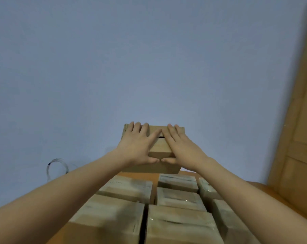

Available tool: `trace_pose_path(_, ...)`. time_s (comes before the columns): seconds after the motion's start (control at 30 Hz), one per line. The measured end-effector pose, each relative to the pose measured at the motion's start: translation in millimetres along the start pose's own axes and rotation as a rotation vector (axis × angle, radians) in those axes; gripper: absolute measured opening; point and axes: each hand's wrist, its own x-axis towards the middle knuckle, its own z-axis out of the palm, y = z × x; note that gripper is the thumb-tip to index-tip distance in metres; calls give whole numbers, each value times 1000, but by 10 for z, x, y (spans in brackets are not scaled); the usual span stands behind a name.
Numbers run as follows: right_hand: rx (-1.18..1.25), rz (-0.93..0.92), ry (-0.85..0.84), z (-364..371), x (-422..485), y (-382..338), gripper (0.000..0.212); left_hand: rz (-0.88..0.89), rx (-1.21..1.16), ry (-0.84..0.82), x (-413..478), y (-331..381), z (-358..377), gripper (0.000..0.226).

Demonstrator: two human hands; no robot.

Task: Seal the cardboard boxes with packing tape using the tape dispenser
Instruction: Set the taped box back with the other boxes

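Observation:
A small brown cardboard box stands at the far end of the orange table, against the blue wall. My left hand lies flat on the left half of its top flaps, fingers straight and reaching the far edge. My right hand lies flat on the right half in the same way. The two thumbs nearly meet at the box's near edge. A dark slit between the flaps shows between my index fingers. No tape dispenser is in view.
Several cardboard boxes with clear tape across their tops fill the table between me and the far box. A wooden door runs along the right. A loop of thin wire hangs on the wall at left.

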Motion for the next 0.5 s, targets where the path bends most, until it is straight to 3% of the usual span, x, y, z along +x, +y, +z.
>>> trace_pose_path(0.23,18,-9,-11,-544,-933,-365,97,0,-2,5,-707,308,-809,96)
trace_pose_path(0.5,144,0,-218,-650,-1865,-921,94,102,-158,-268,-1582,541,-1178,100)
